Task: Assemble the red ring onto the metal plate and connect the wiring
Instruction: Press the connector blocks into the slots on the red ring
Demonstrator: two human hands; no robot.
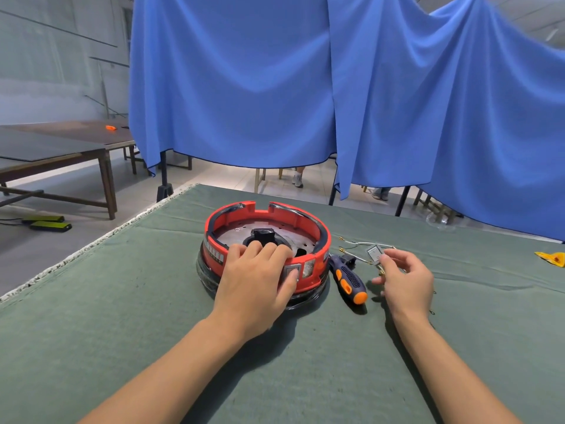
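Observation:
The red ring [308, 223] sits around a perforated metal plate [235, 235] with a black part [262, 235] at its centre, in the middle of the green cloth. My left hand [258, 280] grips the ring's near wall, fingers over the rim and thumb on a grey switch opening [292, 272]. To the right, my right hand [403, 278] pinches a small switch [375, 252] that has thin wires [351, 242] trailing toward the ring.
A screwdriver [348, 280] with a black and orange handle lies between the ring and my right hand. A yellow scrap [552, 257] lies at the far right edge. Blue curtains [275, 87] hang behind the table [153, 316]; its left edge drops off.

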